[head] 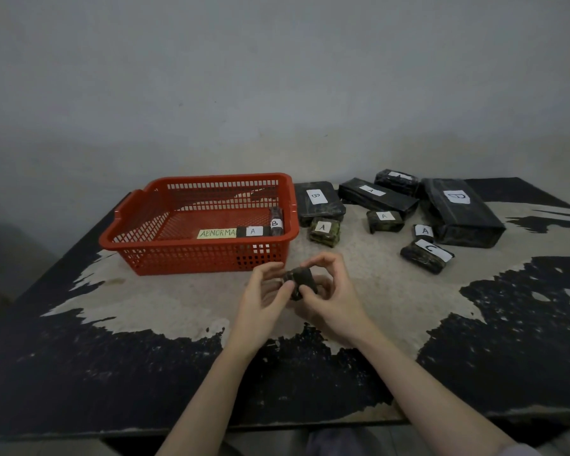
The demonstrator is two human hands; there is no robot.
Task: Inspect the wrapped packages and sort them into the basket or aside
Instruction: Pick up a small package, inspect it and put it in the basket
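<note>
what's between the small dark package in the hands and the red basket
Nothing visible: the small dark wrapped package, held by both hands, left and right, sits just before the red plastic basket's near wall, only bare tabletop between.

The held package at frame centre shows no readable label, fingers covering part. The rearmost package's label, upper right, is unreadable.

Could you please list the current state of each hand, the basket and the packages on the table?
Left hand: pinching the held package.
Right hand: gripping the held package.
Held package: off the table, label hidden.
Basket: upright, holding two packages and a label that reads ABNORMA.
A package: flat in basket.
B package: on edge in basket.
Pile: on table, labels up.
</note>
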